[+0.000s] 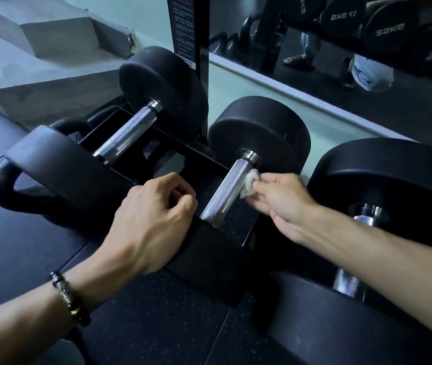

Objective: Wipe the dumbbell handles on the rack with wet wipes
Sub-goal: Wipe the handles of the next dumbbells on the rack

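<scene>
a person's right hand [279, 198] pinches a crumpled white wipe [249, 184] between its fingertips and holds it against the right side of the middle dumbbell's knurled steel handle [228, 189], near the far head [259, 135]. the wipe sits at the tips of the fingers, not in the palm, and touches the handle just below its polished collar. the left hand [154, 219] rests on the near head [204, 262] of the same dumbbell, fingers loosely curled over its top edge, holding nothing; a dark beaded bracelet [71, 299] circles that wrist. the dumbbell lies across a low black rack [183, 151], with a second dumbbell [128, 133] to its left and a third [383, 191] to its right, partly hidden by the right forearm. a black kettlebell [22, 185] stands on the dark rubber floor [12, 246] at left. grey concrete steps [38, 48] rise behind, and a wall mirror [341, 35] reflects more weights marked in kilograms
</scene>
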{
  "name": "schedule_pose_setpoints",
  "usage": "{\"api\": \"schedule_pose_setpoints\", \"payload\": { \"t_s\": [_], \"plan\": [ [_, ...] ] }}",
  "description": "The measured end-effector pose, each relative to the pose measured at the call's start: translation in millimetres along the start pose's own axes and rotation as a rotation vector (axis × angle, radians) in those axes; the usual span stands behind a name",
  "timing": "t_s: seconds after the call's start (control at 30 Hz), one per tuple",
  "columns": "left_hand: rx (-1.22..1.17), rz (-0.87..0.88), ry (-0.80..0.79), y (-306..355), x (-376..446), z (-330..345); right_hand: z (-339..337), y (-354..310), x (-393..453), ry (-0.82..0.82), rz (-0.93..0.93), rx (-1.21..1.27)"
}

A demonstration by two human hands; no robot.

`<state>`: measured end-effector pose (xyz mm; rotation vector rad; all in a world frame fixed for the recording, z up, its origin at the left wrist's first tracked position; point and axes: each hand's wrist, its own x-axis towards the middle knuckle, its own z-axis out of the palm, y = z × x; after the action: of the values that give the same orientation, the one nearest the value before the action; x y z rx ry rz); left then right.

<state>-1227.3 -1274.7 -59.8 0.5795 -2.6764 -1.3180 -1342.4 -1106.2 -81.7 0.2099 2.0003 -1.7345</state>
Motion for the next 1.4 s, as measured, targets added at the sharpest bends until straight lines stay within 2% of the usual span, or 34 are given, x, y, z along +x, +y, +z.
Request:
{"api": "schedule_pose_setpoints", "payload": {
  "t_s": [0.1, 0.2, 0.27, 0.4, 0.43, 0.53, 0.63, 0.77, 0.8, 0.87, 0.93, 0.97, 1.07, 1.2, 1.27, 1.4],
  "plan": [
    [0.001, 0.005, 0.011, 1.2, -1.0, -1.3, -6.4, 5.5, 0.7, 0.116, 0.093, 0.044],
    [0.0, 0.004, 0.008, 2.1, -1.5, -1.5, -11.2, 21.1, -14.9, 0.078, 0.173, 0.0],
    [0.005, 0.007, 0.009, 1.9, -1.3, -1.3, -8.0, 16.5, -13.0, 0.057, 0.165, 0.037],
    [0.011, 0.014, 0.027, 1.5, -0.5, -1.0, 11.9, -9.3, -1.3, 0.026, 0.074, 0.264],
    [0.018, 0.015, 0.025, 1.4, -0.5, -0.8, 14.0, -6.7, -2.5, 0.006, 0.067, 0.249],
    [0.016, 0.01, 0.015, 1.3, -0.7, -0.1, 16.6, 6.9, -15.9, -0.092, 0.098, -0.016],
    [0.021, 0.019, 0.007, 0.1, 0.6, 1.2, 15.6, 4.3, -10.4, -0.002, 0.049, -0.068],
    [0.025, 0.03, 0.017, -1.1, 0.8, 0.8, 17.0, -3.4, 8.7, 0.11, -0.047, 0.117],
    [0.023, 0.03, 0.019, -1.1, 0.4, 0.8, 17.5, -2.3, 6.6, 0.079, -0.035, 0.183],
    [0.021, 0.031, 0.026, -0.7, -0.1, 0.4, 13.0, -0.4, -1.9, -0.09, 0.026, 0.308],
    [0.026, 0.029, 0.017, -0.3, 0.1, 0.7, 2.8, -1.8, -7.9, -0.225, 0.037, 0.287],
    [0.025, 0.026, 0.012, -0.5, 0.5, 0.8, 0.4, -2.0, -8.2, -0.233, 0.02, 0.227],
    [0.022, 0.024, 0.016, -0.1, 0.6, 0.3, 5.6, -2.3, -5.2, -0.082, -0.046, 0.139],
    [0.018, 0.006, 0.014, -0.1, 1.1, 0.5, 12.3, 1.1, 6.5, 0.077, -0.024, 0.277],
    [0.019, 0.005, 0.009, -0.5, 0.8, 0.6, 14.3, 3.9, 10.5, 0.087, 0.015, 0.343],
    [0.021, 0.011, 0.02, -1.2, 1.0, 0.7, 18.9, -0.2, 9.8, -0.012, 0.104, 0.38]
  ]
}}
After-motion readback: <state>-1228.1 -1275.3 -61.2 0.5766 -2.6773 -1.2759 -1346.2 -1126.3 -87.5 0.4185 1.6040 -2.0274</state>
